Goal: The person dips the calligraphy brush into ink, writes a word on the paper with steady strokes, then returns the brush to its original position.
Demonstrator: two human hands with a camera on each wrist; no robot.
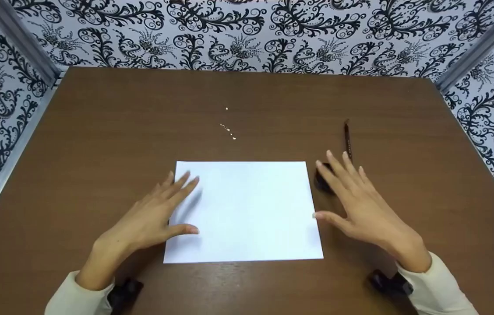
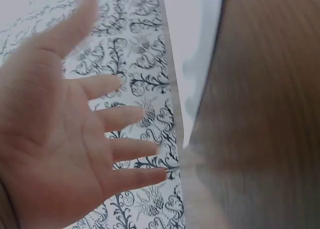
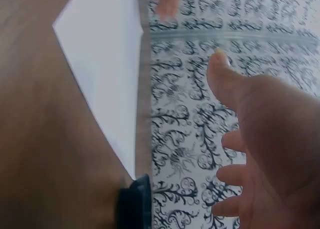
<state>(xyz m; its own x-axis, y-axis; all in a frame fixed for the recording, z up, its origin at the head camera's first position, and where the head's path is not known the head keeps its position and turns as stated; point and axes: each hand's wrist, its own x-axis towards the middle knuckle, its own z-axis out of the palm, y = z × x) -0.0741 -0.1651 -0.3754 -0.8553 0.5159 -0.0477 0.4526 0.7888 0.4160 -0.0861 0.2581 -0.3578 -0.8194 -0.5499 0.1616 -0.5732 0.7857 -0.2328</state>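
A blank white sheet of paper [image 1: 247, 210] lies flat on the brown table [image 1: 142, 113]. Over its left edge hovers my left hand [image 1: 150, 216], fingers spread and casting a shadow on the sheet; the left wrist view shows its palm [image 2: 55, 134] with nothing in it. My right hand [image 1: 361, 210] is held with spread fingers beside the right edge, its thumb tip overlapping that edge in the head view. Partly covered by the right fingers is a small black object [image 1: 323, 179]. Behind those fingertips lies a slim dark pencil-like stick [image 1: 347, 138].
Several small pale crumbs [image 1: 228, 130] are scattered on the table beyond the paper. Black-and-white patterned walls [image 1: 238, 39] stand at the back and both sides, with grey metal posts [image 1: 19, 41] in the corners. Dark wrist devices [image 1: 389, 282] sit below the white sleeves [image 1: 439, 286].
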